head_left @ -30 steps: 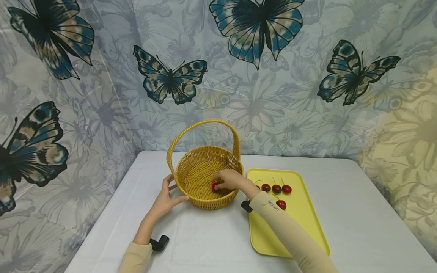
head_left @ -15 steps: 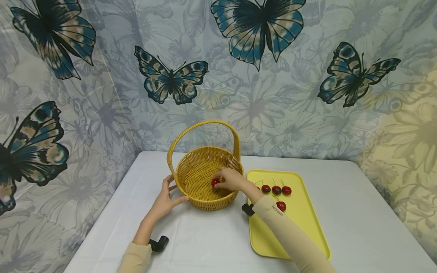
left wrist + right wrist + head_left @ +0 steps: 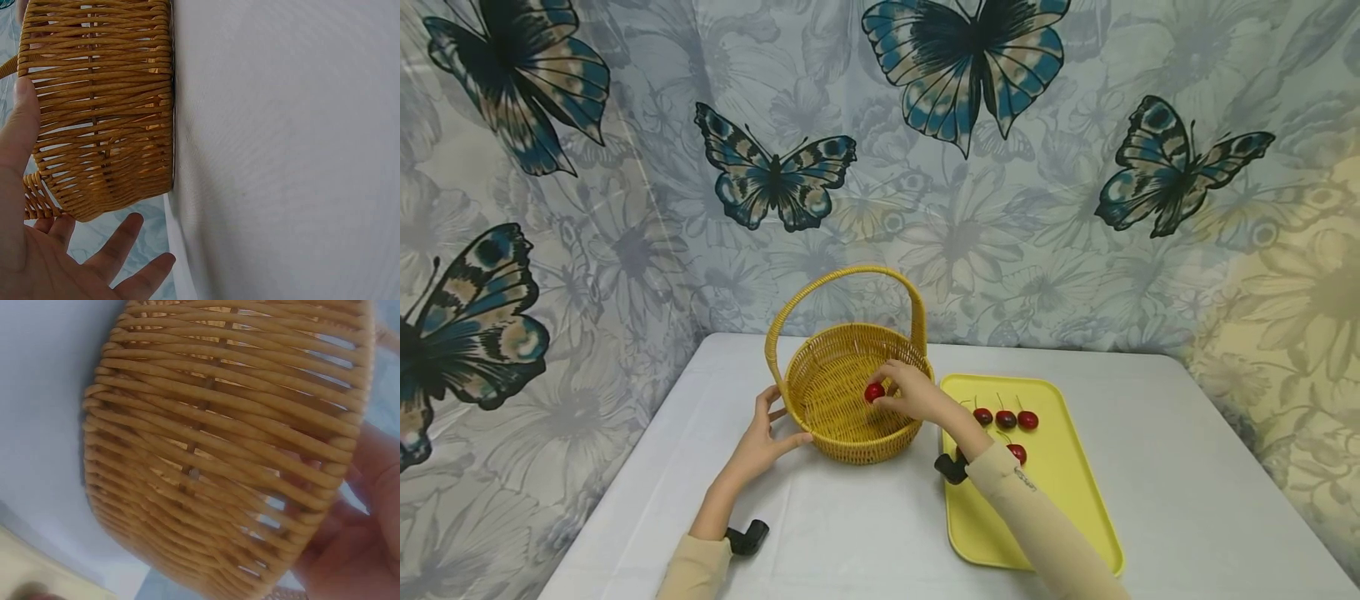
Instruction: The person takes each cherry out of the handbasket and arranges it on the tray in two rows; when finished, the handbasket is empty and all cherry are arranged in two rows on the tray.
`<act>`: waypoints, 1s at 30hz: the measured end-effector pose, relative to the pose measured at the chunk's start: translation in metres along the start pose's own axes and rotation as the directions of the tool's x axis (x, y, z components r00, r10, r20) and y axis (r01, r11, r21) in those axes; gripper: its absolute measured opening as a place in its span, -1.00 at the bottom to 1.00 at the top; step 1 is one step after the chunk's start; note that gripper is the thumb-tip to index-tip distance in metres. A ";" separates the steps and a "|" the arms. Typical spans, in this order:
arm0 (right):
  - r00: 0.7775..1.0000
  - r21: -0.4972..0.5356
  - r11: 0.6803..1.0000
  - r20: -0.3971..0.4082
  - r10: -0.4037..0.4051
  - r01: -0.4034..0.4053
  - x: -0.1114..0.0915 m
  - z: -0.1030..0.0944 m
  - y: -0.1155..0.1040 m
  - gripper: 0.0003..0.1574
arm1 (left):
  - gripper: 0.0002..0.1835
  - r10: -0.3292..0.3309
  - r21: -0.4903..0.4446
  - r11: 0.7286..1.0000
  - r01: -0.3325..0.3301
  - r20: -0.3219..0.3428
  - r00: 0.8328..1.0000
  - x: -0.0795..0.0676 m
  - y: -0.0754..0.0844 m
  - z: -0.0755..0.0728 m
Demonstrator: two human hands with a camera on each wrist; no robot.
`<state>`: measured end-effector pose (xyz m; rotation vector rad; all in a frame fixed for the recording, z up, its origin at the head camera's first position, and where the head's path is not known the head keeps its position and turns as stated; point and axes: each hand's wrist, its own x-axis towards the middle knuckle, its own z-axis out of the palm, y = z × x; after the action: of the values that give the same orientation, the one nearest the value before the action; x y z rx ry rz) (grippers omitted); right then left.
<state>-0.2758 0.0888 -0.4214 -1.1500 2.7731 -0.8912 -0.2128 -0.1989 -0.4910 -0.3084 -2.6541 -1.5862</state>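
A yellow woven basket (image 3: 827, 379) with a tall arched handle (image 3: 850, 271) stands on the white table. Inside the basket, my right hand (image 3: 910, 392) pinches a red cherry (image 3: 874, 392) with thumb and fingertips, above the woven bottom. My left hand (image 3: 758, 446) rests against the outside left of the basket. In the left wrist view, its thumb (image 3: 24, 119) touches the rim, two fingers lie by the handle's base, and the others stretch out straight. The right wrist view shows the basket's outer wall (image 3: 219, 437) hiding most of the right hand's fingers; the cherry is hidden there.
To the right of the basket lies a yellow tray (image 3: 981, 521), partly under the right forearm. Several cherries with stems, one of them a dark cherry (image 3: 1006, 419), sit on it. Behind the table hangs a butterfly-patterned cloth (image 3: 970, 250). Each wrist wears a black camera.
My right hand has risen slightly inside the basket, and the cherry has come up with it. The left hand and the basket have stayed in place.
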 end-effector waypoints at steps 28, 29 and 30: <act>0.990 0.117 0.993 -0.140 -0.008 0.025 -0.038 -0.016 -0.006 -0.57 | 0.11 -0.018 -0.001 1.000 0.018 0.000 1.000 -0.001 -0.002 0.001; 0.989 0.115 0.993 -0.146 -0.013 0.031 -0.039 -0.017 -0.006 -0.57 | 0.11 -0.016 -0.001 1.000 0.016 0.000 1.000 -0.001 -0.002 0.001; 0.988 0.114 0.993 -0.152 -0.021 0.038 -0.041 -0.018 -0.005 -0.56 | 0.11 -0.014 -0.001 1.000 0.014 -0.001 1.000 -0.001 -0.002 0.001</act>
<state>-0.2460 0.1219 -0.4118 -1.1544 2.7805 -1.1728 -0.2121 -0.1986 -0.4930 -0.2903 -2.6610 -1.5911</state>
